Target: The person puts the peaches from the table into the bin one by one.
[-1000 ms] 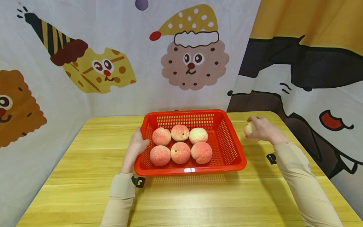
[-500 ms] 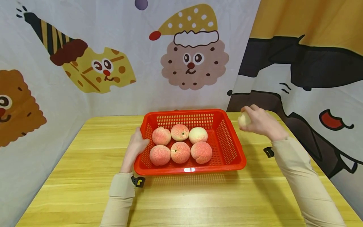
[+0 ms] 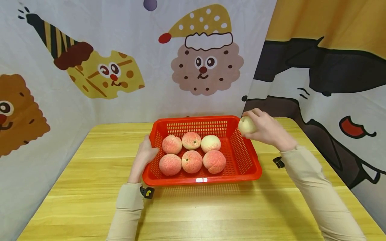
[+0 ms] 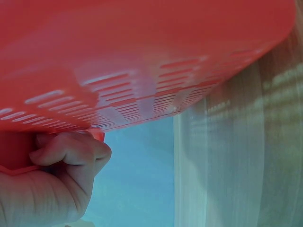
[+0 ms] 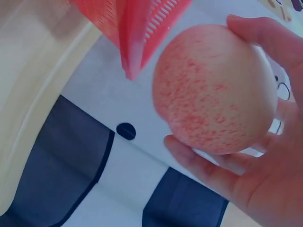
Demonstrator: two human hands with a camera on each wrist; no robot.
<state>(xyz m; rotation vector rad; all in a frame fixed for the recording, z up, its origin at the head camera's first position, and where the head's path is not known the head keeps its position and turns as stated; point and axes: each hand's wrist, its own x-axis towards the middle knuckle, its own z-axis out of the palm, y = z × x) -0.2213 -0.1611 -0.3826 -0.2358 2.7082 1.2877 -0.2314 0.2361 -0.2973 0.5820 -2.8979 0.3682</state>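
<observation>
A red plastic basket (image 3: pixel 202 181) with slotted walls stands on the table, several pink and cream peaches (image 3: pixel 192 162) grouped in its left and middle part. My left hand (image 3: pixel 145 152) grips the basket's left rim; in the left wrist view the fingers (image 4: pixel 71 150) curl over that edge. Above the basket's right rear corner, my right hand (image 3: pixel 265 129) holds a pale peach (image 3: pixel 246 126) between thumb and fingers. The right wrist view shows this peach (image 5: pixel 215 90) speckled pink on one side, apart from the basket rim (image 5: pixel 132 56).
The wooden table (image 3: pixel 193 214) extends around the basket on both sides and in front. Behind it hangs a white curtain (image 3: pixel 120 110) printed with cartoon figures. Inside the basket, the right part shows bare red floor.
My right hand has moved left and upward with the pale peach, from beside the basket to its right rear rim. The left hand and basket have stayed put.
</observation>
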